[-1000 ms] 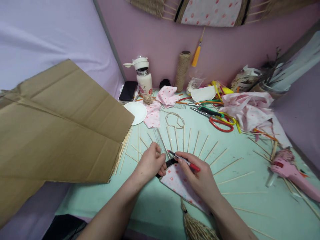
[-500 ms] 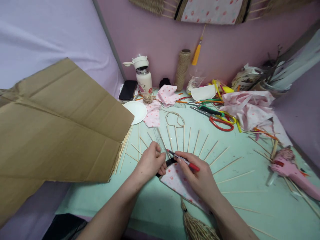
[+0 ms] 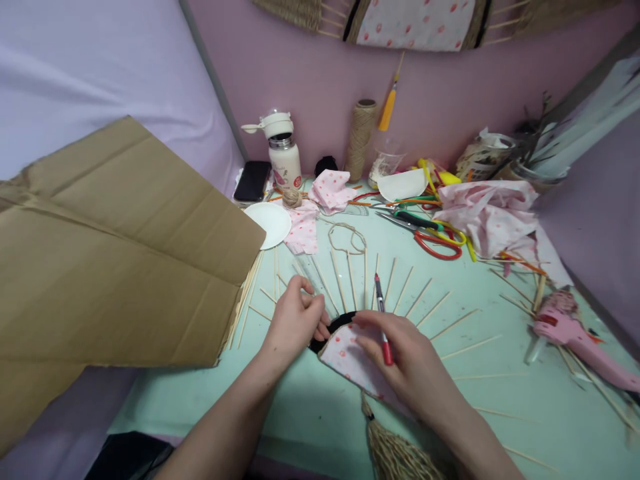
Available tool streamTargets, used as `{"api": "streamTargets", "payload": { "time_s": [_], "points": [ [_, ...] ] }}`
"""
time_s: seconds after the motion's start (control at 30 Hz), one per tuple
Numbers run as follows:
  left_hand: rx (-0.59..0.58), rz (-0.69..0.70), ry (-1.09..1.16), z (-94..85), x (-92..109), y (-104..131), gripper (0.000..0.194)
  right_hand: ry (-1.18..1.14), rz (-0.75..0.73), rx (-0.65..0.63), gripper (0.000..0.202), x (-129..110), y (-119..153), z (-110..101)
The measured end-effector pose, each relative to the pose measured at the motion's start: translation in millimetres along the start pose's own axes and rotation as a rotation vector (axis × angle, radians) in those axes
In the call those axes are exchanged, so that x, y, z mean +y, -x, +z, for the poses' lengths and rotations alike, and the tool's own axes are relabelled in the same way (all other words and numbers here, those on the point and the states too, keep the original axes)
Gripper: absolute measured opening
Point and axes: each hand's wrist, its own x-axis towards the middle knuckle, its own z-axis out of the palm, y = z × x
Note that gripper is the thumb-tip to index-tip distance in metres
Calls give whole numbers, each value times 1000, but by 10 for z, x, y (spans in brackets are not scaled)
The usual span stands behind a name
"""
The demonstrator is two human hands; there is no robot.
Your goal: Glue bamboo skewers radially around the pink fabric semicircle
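Note:
My left hand point(image 3: 299, 313) is curled, its fingertips at the left end of a black band point(image 3: 341, 321); what it pinches is hidden. A clear ruler point(image 3: 316, 280) runs up from beside these fingers. My right hand point(image 3: 407, 353) holds a red and dark pen point(image 3: 380, 293) between thumb and fingers, the pen standing nearly upright with its red tip pointing away from me. Under both hands lies a half-round fan piece of pink spotted fabric point(image 3: 345, 357), edged by the band, with thin wooden sticks point(image 3: 420, 299) spreading out from it. A twine tassel point(image 3: 395, 450) hangs from its near edge.
A large cardboard sheet point(image 3: 125, 267) stands at the left. Scissors point(image 3: 435, 243), crumpled pink fabric point(image 3: 493, 213) and a pink glue gun point(image 3: 575, 330) lie to the right. Along the back stand a bottle point(image 3: 285, 163), a phone point(image 3: 253, 181) and a twine spool point(image 3: 361, 143).
The pen has swung from slanting left towards the ruler to nearly upright, and my right fingers have loosened around it. My left hand stays almost in place.

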Motion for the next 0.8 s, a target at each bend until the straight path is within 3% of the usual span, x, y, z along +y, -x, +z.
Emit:
{"api": "streamTargets", "payload": {
  "time_s": [0.13,0.2,0.47,0.6,0.7,0.8],
  "points": [
    [93,48,78,-35,62,22,20,169,-96,-144,56,-53,154,4],
    [97,52,97,-42,70,22,21,210,-97,-152,52,-54,204,58],
    [53,54,21,-13,13,-15,21,301,9,40,48,-11,274,226],
    [15,48,-8,38,-35,-43,21,337,21,62,53,8,283,275],
    [-9,50,-49,52,-11,-55,19,289,-3,96,57,-41,263,244],
    [-40,62,-118,22,95,-61,17,117,34,201,39,-160,203,121]
  ]
}}
